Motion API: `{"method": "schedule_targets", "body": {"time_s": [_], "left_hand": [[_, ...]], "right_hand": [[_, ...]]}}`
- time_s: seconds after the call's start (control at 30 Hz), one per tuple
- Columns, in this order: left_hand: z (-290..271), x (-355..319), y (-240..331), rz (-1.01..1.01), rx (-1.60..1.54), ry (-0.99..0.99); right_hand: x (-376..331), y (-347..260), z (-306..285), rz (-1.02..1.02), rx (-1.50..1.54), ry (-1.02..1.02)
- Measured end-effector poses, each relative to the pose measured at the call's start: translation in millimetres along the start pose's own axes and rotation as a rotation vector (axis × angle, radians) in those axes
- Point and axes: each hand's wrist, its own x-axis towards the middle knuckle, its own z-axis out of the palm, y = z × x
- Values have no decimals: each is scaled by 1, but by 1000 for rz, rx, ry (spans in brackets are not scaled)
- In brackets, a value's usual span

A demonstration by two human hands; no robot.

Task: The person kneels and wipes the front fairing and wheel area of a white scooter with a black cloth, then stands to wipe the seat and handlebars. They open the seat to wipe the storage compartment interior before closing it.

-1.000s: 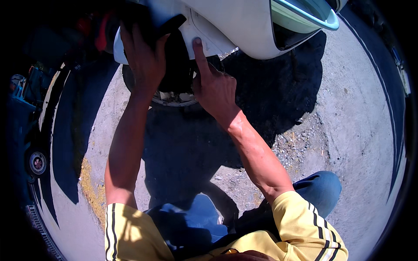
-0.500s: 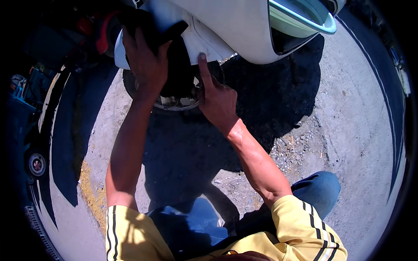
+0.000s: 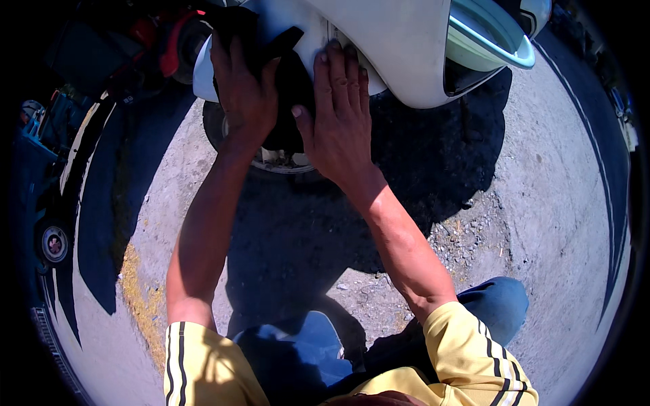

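Two hands are up at the white body panel (image 3: pixel 379 47) of a vehicle, right over its wheel (image 3: pixel 284 159). We see our left hand (image 3: pixel 247 95) wrapped around a dark cloth (image 3: pixel 288 81), its fingers closed on the fabric and pressing it against the lower edge of the panel. Our right hand (image 3: pixel 338 118) lies flat just beside it, fingers spread and open, their tips touching the white surface while the thumb reaches toward the cloth. Nothing is gripped on that side.

The cloth sits between the two hands, bunched, with its longer side running up from the wheel arch toward the top of the panel; one corner sticks out up and to the right. It lies under the left palm and just left of the right thumb, so the left hand is plainly the nearer one and already has it. The panel edge runs across the view, from left to right, above both sets of knuckles.

Below, gravelly ground (image 3: pixel 514 223) lies in hard sun with a deep shadow under the vehicle, and our knees in blue trousers (image 3: pixel 494 304) show at the bottom. To the left, in shade, we make out red parts (image 3: pixel 172 40), too dark to identify.
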Motion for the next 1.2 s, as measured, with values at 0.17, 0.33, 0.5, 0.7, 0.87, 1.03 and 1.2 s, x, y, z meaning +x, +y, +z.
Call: {"method": "schedule_targets", "body": {"time_s": [0.17, 0.33, 0.5, 0.7, 0.87, 1.03, 1.2], "left_hand": [[-9, 1, 10, -105, 12, -76], [5, -3, -9, 53, 4, 35], [0, -3, -4, 64, -18, 63], [3, -5, -9, 27, -26, 50], [7, -8, -9, 30, 70, 68], [5, -6, -12, 68, 26, 90], [6, -7, -10, 64, 53, 96]], "right_hand": [[12, 6, 9, -15, -8, -5], [-10, 18, 9, -29, -39, -13], [-8, 18, 4, -38, -66, -26], [24, 21, 16, -53, 61, 61], [-5, 30, 13, -33, -35, 43], [21, 30, 17, -17, 76, 87], [12, 43, 15, -34, 83, 87]]}}
